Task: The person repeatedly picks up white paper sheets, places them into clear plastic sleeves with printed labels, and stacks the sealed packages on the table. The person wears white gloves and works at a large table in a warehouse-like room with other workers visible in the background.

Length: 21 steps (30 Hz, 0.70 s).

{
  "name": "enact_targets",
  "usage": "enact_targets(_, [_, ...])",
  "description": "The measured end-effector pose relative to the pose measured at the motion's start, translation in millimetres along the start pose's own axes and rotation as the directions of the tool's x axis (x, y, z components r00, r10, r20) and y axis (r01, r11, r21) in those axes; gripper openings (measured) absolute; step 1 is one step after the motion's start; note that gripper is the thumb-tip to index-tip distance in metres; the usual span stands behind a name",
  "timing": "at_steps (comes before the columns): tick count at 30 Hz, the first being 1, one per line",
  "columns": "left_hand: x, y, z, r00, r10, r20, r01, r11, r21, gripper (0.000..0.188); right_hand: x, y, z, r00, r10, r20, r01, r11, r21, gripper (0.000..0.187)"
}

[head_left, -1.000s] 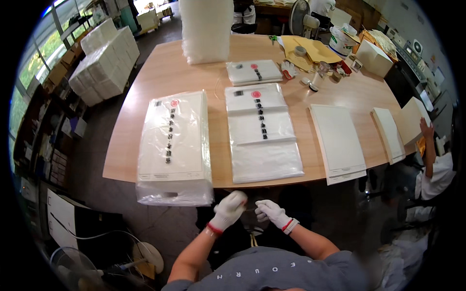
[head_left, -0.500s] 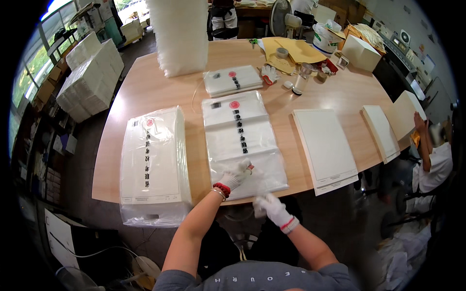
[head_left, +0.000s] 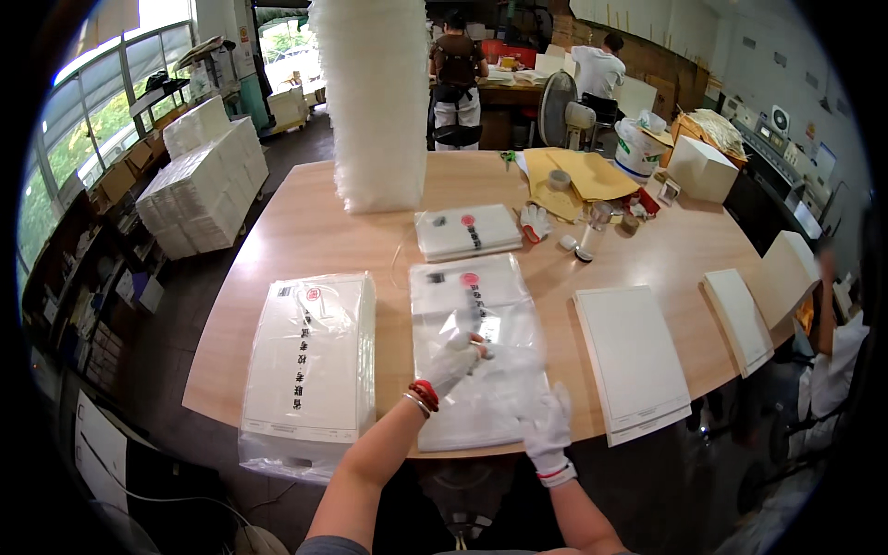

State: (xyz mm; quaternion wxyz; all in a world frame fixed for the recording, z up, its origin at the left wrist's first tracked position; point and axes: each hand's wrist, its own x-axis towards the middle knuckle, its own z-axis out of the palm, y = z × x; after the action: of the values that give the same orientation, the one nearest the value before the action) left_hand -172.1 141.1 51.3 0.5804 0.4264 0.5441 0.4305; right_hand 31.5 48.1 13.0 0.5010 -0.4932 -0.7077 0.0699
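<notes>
My left hand (head_left: 453, 363), in a white glove with bare fingertips, is over a stack of clear printed plastic bags (head_left: 472, 416) at the table's front. Its thumb and finger are closed on the top bag, whose film looks raised and blurred beside them. By the stack's right front edge is my right hand (head_left: 548, 427), also gloved, with its fingers stretched out; motion softens their outline. To the left lies a thick stack of white sheets in a clear printed bag (head_left: 324, 370). A stack of white paper sheets (head_left: 634, 356) lies to the right.
Behind the bags lie folded bags (head_left: 469, 233), a spare glove (head_left: 535, 223) and a tape dispenser (head_left: 592, 231). A tall stack of white foam sheets (head_left: 379, 111) rises at the back left. More paper (head_left: 740, 314) lies at right, near another person (head_left: 832, 356).
The view has tilted up, showing more of the room. My right hand has come up from below the table edge to the bag's right side. My left hand stays over the bags.
</notes>
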Motion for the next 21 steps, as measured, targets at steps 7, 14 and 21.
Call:
enact_targets(7, [-54, 69, 30, 0.959, 0.181, 0.216, -0.199, 0.978, 0.063, 0.032, 15, -10, 69, 0.852, -0.050, 0.522, 0.158, 0.973, -0.166, 0.030])
enact_targets(14, [-85, 27, 22, 0.930, 0.318, 0.185, -0.361, 0.691, 0.626, 0.050, -32, -26, -6, 0.845, -0.102, 0.524, -0.145, 0.900, 0.411, 0.023])
enact_targets(21, [-155, 26, 34, 0.521, 0.846, 0.112, -0.538, 0.224, 0.813, 0.054, -8, 95, -145, 0.926, 0.038, 0.376, 0.134, 0.898, -0.420, 0.046])
